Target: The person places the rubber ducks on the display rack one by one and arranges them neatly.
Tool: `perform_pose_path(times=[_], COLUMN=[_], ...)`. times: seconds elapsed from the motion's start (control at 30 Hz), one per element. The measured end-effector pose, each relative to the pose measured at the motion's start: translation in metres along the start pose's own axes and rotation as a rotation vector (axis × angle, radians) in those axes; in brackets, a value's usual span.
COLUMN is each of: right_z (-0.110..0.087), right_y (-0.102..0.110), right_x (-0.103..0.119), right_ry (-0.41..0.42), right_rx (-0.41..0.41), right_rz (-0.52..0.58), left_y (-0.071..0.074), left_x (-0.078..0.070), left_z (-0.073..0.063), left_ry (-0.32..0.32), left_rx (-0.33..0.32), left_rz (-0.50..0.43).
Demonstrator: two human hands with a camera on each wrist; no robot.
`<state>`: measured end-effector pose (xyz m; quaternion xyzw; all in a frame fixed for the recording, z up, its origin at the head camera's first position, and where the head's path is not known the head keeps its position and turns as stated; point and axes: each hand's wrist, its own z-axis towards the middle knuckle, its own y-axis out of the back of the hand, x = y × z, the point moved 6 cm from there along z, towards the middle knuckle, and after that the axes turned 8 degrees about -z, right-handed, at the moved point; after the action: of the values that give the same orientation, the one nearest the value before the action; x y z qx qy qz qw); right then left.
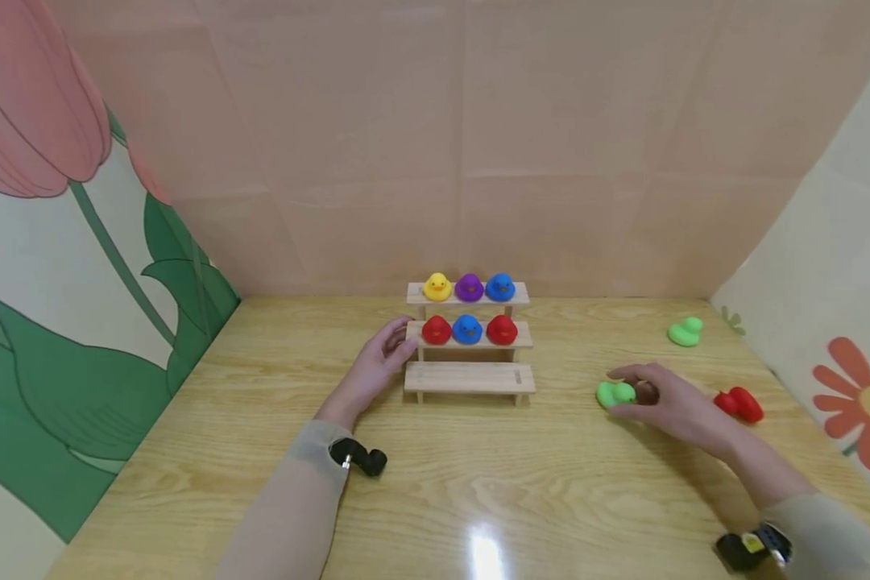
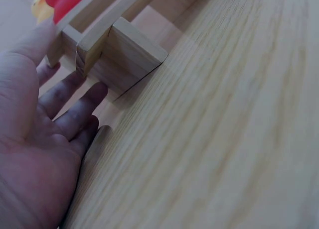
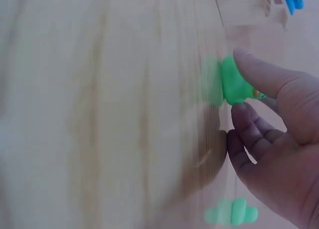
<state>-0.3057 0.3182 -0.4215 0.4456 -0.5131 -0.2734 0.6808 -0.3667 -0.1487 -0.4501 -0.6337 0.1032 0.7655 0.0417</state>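
Note:
A three-tier wooden stand (image 1: 471,377) stands mid-table. On its top tier sit a yellow rubber duck (image 1: 437,287), a purple one (image 1: 469,287) and a blue one (image 1: 500,287). The middle tier bears a red duck (image 1: 437,330), a blue duck (image 1: 467,329) and another red duck (image 1: 502,330); the lowest tier is bare. My left hand (image 1: 379,359) rests against the stand's left end, fingers loosely bent. To the right, my right hand (image 1: 663,403) pinches a green rubber duck (image 3: 233,84) between thumb and fingers, low at the tabletop.
Another green duck (image 1: 685,332) sits at the table's back right. A red duck (image 1: 739,404) lies tipped beyond my right wrist. A pinkish sheet (image 1: 464,161) rises behind the wooden table (image 1: 435,483), with flower-printed panels at both sides.

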Motion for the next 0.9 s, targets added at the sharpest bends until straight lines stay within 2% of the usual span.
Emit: perform_pose_path(times=[0.23,0.67,0.9], right_z=[-0.0053,-0.0085,-0.0074], right_y=[0.0011,-0.0017,-0.0055], right_x=[-0.0010,-0.0007,0.0005], right_ry=[0.025,0.083,0.078], right_rx=[0.032,0.072,0.110], right_rz=[0.051,0.089,0.130], left_y=[0.0013,-0.0010,-0.0017], left_x=[-0.0016,-0.0022,-0.0026], left_z=[-0.0014,-0.0003,-0.0008], left_ry=[0.019,0.006,0.006], left_rx=[-0.014,-0.004,0.000], left_rz=[0.009,-0.004,-0.006])
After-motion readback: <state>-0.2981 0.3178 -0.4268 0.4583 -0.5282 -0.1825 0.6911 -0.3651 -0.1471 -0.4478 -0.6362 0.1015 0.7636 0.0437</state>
